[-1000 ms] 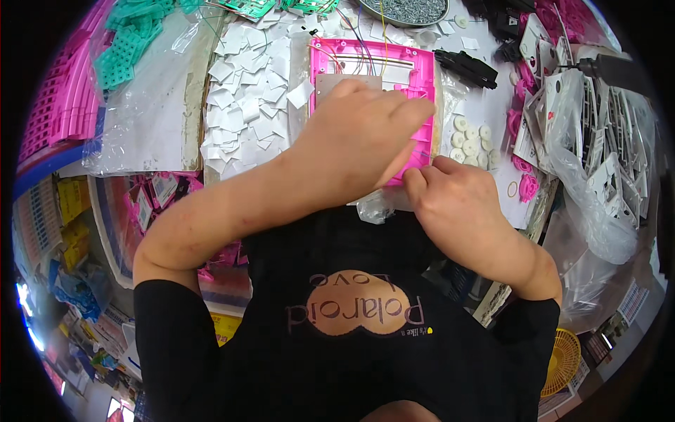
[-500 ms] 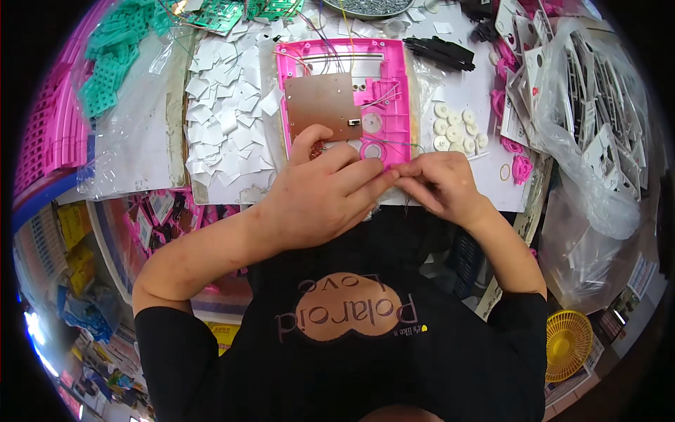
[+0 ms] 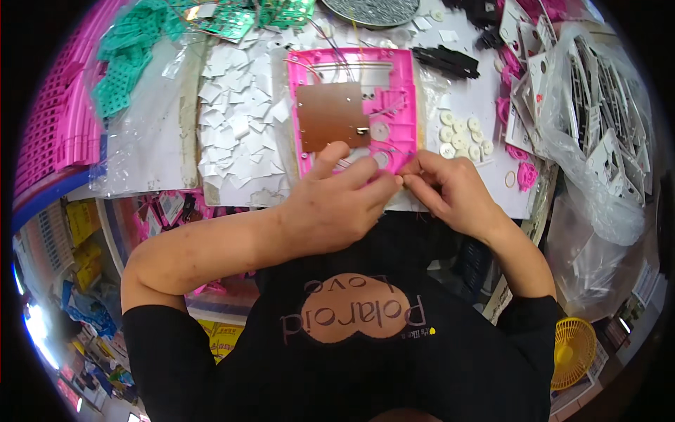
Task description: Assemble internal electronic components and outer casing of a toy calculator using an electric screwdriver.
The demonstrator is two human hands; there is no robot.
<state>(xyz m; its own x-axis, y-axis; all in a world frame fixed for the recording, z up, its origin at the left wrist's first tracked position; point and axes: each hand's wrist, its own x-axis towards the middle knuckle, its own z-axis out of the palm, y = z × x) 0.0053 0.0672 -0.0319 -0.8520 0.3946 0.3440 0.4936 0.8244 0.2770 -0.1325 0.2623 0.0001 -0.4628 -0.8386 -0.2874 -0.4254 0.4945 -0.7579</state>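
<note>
A pink plastic casing (image 3: 402,84) lies open on the table in front of me, with a brown circuit board (image 3: 330,116) and several thin coloured wires inside it. My left hand (image 3: 341,200) bends over the casing's near edge, its thumb at the board's lower side and its fingers curled. Their tips meet those of my right hand (image 3: 453,190) by the near right corner. There my right thumb and forefinger pinch a thin wire that comes out of the casing. Whatever the left fingertips hold is too small to make out.
White paper pieces (image 3: 239,119) spread left of the casing. On the right are white plastic wheels (image 3: 460,137), a black part (image 3: 446,62) and a clear bag (image 3: 598,190) of white panels. A bowl of screws (image 3: 373,10) and green circuit boards (image 3: 228,20) stand at the back.
The whole view has shifted a little, so the table and casing sit lower and further right. My left fingers have curled slightly more; both hands stay together at the casing's near right corner.
</note>
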